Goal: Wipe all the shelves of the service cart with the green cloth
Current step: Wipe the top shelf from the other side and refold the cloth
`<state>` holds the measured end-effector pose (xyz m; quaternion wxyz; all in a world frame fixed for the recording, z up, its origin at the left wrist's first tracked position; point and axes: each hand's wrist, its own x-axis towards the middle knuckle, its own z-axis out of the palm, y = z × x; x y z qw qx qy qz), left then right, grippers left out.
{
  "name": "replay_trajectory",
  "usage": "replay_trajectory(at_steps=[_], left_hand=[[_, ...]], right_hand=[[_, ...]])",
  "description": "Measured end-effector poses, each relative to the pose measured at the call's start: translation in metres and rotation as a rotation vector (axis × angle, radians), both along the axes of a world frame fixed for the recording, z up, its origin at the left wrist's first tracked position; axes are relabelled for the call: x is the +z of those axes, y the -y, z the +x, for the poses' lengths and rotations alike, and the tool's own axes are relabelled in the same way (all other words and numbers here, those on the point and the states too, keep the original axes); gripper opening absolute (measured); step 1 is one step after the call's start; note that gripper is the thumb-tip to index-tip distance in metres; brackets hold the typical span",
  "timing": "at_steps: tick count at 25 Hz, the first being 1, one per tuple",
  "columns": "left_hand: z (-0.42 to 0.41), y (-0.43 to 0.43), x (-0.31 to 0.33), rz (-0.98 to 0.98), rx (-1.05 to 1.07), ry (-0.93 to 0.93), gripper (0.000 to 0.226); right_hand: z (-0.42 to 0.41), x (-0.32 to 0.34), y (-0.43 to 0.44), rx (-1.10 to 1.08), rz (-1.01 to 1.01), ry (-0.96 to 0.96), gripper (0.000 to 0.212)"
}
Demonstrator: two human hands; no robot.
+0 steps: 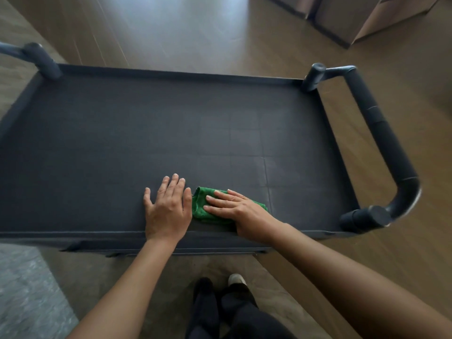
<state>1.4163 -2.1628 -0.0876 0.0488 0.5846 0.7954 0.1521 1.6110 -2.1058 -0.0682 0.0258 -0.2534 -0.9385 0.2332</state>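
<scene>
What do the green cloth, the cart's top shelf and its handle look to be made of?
Green cloth: soft fabric, probably microfibre, going by its fuzzy pile and folded edges.
Top shelf: matte dark grey, likely plastic, with faint grid lines and a raised rim.
Handle: smooth dark tube with a slight sheen; plastic or coated metal, I cannot tell which.

the floor [425, 148] is brown wood-look planking, with seams running away from the viewer. a pale, bluish patch of light [171, 28] glares off the boards at the top centre and fades toward the sides. in the top right corner cardboard boxes [347, 18] stand close together on the floor. at the bottom left lies a grey, speckled rug [24, 294], its edge running diagonally.
</scene>
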Motion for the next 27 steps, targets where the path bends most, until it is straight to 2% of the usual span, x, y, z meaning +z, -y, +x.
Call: replay_trajectory(at_steps=[4, 8, 12, 15, 20, 27], left_hand=[[0.000, 0.000, 0.000, -0.016, 0.003, 0.002, 0.067], [0.008, -0.003, 0.004, -0.056, 0.008, -0.071, 0.074], [0.052, -0.015, 0.008, -0.018, -0.027, 0.004, 0.072], [0.090, -0.019, 0.004, -0.020, -0.091, 0.037, 0.069], [0.088, -0.018, -0.005, -0.057, -0.065, -0.021, 0.068], [0.091, -0.019, -0.003, -0.084, -0.079, -0.065, 0.063]], right_hand=[[0.020, 0.002, -0.003, 0.063, -0.038, 0.005, 0.064], [0.065, 0.002, -0.011, 0.080, -0.059, 0.009, 0.064], [0.100, 0.001, -0.017, 0.063, -0.043, -0.012, 0.064], [0.103, -0.001, -0.018, 0.078, -0.047, -0.036, 0.062], [0.102, -0.006, -0.022, 0.072, -0.044, -0.081, 0.062], [0.080, -0.009, -0.059, -0.111, -0.031, -0.091, 0.073]])
